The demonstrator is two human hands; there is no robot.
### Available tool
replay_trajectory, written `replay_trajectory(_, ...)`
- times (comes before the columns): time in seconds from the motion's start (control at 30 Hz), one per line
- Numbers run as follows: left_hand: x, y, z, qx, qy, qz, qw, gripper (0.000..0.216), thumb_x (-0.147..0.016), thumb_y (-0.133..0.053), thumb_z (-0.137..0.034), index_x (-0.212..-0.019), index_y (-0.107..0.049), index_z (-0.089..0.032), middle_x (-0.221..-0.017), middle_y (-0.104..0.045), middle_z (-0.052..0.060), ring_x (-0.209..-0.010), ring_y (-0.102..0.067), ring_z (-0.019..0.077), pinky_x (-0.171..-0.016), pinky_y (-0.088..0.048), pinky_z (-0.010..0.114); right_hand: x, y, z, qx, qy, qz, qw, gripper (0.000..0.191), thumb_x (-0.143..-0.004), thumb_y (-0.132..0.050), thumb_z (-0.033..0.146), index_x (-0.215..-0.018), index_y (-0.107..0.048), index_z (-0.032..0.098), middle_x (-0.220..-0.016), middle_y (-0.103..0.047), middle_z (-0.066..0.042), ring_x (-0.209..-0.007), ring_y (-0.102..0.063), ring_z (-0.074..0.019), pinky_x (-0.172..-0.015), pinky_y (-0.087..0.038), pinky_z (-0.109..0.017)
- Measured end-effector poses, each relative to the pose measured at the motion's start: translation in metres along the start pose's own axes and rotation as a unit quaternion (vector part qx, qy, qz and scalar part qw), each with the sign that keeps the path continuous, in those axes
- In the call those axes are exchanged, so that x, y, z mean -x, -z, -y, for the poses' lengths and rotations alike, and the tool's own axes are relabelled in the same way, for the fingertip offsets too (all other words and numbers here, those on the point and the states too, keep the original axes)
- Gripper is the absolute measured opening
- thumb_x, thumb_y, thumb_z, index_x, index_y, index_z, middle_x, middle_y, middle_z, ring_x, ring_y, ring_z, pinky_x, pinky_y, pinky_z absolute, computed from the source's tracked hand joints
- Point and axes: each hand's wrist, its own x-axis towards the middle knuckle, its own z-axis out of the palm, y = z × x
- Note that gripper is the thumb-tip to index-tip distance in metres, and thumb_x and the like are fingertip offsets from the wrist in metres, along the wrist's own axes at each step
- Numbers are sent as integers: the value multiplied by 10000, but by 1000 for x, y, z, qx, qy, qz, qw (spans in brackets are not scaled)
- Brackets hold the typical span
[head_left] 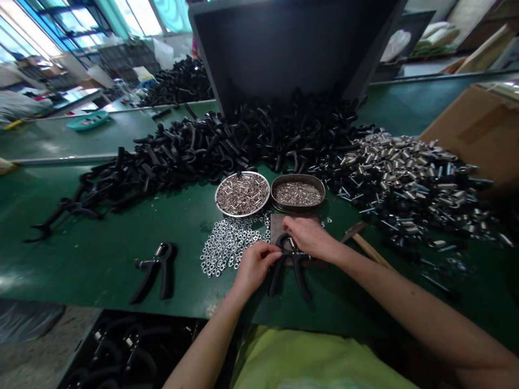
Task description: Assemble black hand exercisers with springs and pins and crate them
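Note:
A black hand grip strengthener (299,273) with a spring at its top lies on a dark metal block (276,224), its two legs pointing toward me. My left hand (255,265) is closed in a pinch at the strengthener's left side. Bent over its top right is my right hand (306,236), fingers curled together near the spring; what they hold, if anything, is hidden. Loose hex nuts (227,243) spread beside my left hand. Behind the block stand a round dish of metal pins (243,194) and an oval tin of small metal parts (298,193).
Another assembled strengthener (164,270) lies to the left. Black plastic handles (194,146) are heaped across the back. Springs and screws (405,167) pile up at right, by a cardboard box (466,129). A hammer (371,248) lies near my right forearm. More strengtheners (130,346) sit below the table edge.

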Motion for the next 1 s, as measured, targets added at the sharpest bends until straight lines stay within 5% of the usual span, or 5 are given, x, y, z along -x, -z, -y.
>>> replay_trajectory(0.2,-4,-9,-4,-75,-62,-15,995,95,-794,-593,-211,-807,-686,-196,-809,-669,26,-779,-610,175,-725,-452,287,1,2,-4,32,-10,8,999,239,-847,-438,111,-1063,-520,174,-938,-681,-72,-871,-630,-194,-705,-384,-253)
replay_trajectory(0.5,-8,-14,-9,-151,-96,7,984,114,-766,-610,-105,-850,-623,-181,-766,-659,-10,-697,-600,132,-651,-438,228,2,3,21,163,17,57,985,167,-864,-495,197,-1014,-562,170,-901,-675,-101,-872,-618,-247,-652,-405,-290)
replay_trajectory(0.67,-6,-15,-23,-331,-199,31,922,164,-810,-552,-88,-928,-607,-187,-849,-656,32,-795,-596,167,-700,-459,260,34,2,-6,127,-16,-61,990,190,-918,-459,293,-1040,-568,196,-962,-661,-73,-937,-588,-217,-739,-441,-300)
replay_trajectory(0.83,-7,-18,-31,-477,-275,83,830,155,-883,-467,-123,-917,-605,-185,-838,-644,59,-840,-572,198,-669,-476,276,115,-1,-61,240,-176,-151,943,285,-880,-494,371,-1060,-565,161,-981,-610,-122,-908,-564,-270,-691,-465,-353)
replay_trajectory(1.0,-2,-21,-5,-395,-320,2,861,166,-905,-473,-180,-946,-634,-174,-870,-676,54,-791,-570,175,-695,-500,280,162,-15,-87,226,-321,-141,909,333,-898,-407,390,-989,-574,117,-882,-603,-150,-808,-595,-296,-609,-460,-376)
